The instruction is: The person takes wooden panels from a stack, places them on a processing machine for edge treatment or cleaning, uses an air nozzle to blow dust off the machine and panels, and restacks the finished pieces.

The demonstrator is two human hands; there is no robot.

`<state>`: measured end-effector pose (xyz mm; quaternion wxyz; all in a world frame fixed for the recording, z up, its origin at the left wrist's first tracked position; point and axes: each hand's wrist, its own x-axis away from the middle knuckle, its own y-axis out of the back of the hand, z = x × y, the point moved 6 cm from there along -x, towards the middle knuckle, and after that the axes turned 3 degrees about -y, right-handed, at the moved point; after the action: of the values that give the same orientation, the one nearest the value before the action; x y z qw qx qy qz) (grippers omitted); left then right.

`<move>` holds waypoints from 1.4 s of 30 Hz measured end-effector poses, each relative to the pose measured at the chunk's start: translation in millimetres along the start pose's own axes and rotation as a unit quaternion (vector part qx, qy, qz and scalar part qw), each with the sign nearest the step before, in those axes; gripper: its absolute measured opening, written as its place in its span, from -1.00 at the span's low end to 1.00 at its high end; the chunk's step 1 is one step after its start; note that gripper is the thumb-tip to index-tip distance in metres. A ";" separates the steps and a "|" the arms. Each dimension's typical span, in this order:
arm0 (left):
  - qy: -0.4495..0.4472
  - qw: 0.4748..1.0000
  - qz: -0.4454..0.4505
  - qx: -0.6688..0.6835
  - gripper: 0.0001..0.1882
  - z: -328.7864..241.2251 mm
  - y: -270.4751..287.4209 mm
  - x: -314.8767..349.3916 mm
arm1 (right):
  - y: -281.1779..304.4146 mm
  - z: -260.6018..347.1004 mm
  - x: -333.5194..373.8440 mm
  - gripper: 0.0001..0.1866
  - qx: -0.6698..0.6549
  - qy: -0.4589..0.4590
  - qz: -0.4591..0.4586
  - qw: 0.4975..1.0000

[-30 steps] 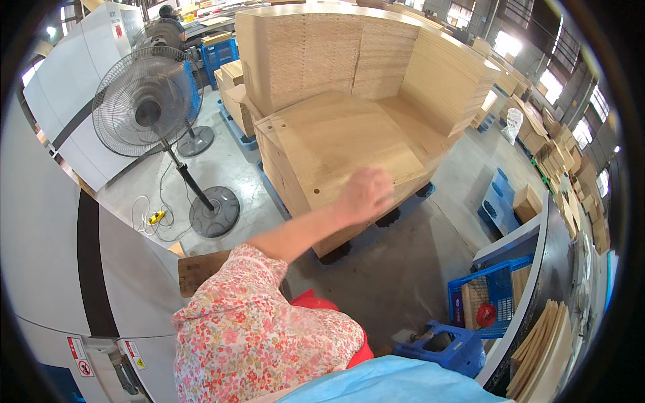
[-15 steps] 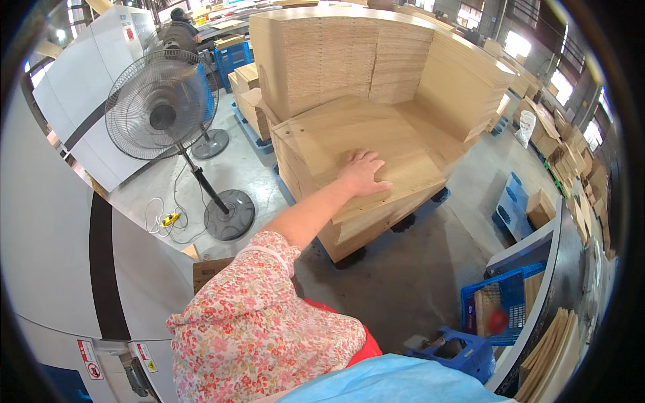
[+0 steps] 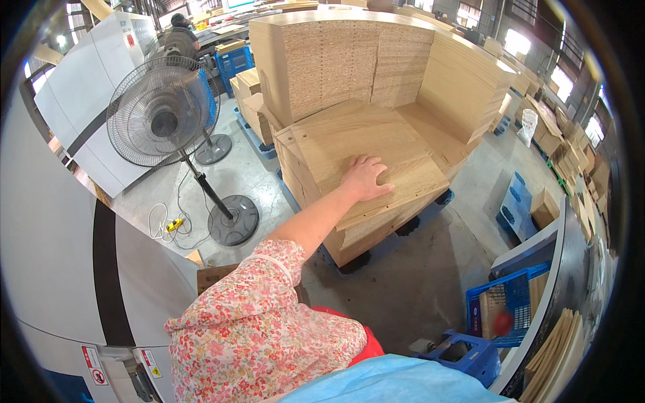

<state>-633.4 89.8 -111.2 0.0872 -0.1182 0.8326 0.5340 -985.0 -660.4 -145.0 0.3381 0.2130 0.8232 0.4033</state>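
Your left hand [image 3: 366, 180] lay spread on the wooden panel [image 3: 376, 138] topping the low stack [image 3: 363, 240]; your right hand was unseen. The panel seemed stiff, fairly heavy, best gripped by opposite edges.

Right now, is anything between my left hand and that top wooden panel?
Nothing visible: your left hand appears to rest directly on the wooden panel. The taller board stack stands beyond it, not in between.

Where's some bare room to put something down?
Bare patches: the wooden panel, between the left hand and tall board stack; the floor between the blue pallet and blue mesh crate. Crowded: around the front fan and thin boards.
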 end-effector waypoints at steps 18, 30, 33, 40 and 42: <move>-0.020 0.999 -0.039 0.006 -0.42 7.1 1.5 1.2 | 9.8 6.0 1.6 -0.42 -0.025 -0.002 0.008 1.000; -0.076 0.994 -0.043 -0.064 -0.46 24.5 10.0 -1.5 | 6.2 25.6 -1.0 -0.51 -0.059 -0.016 0.096 0.993; -0.068 0.995 -0.034 -0.070 -0.46 29.0 9.9 -1.0 | 15.1 29.8 3.9 -0.52 -0.080 -0.014 0.061 0.995; -0.092 0.992 -0.008 -0.088 -0.49 19.8 9.4 -11.2 | 6.9 23.3 7.9 -0.65 -0.079 -0.014 0.025 0.996; -0.109 0.991 0.013 -0.083 -0.52 28.9 8.5 -14.8 | 10.9 24.2 9.0 -0.67 -0.072 -0.010 0.008 0.997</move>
<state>-621.2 121.1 -111.7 0.1604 -0.0555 0.7725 0.6119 -972.7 -635.8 -150.4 0.3575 0.1984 0.7870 0.4620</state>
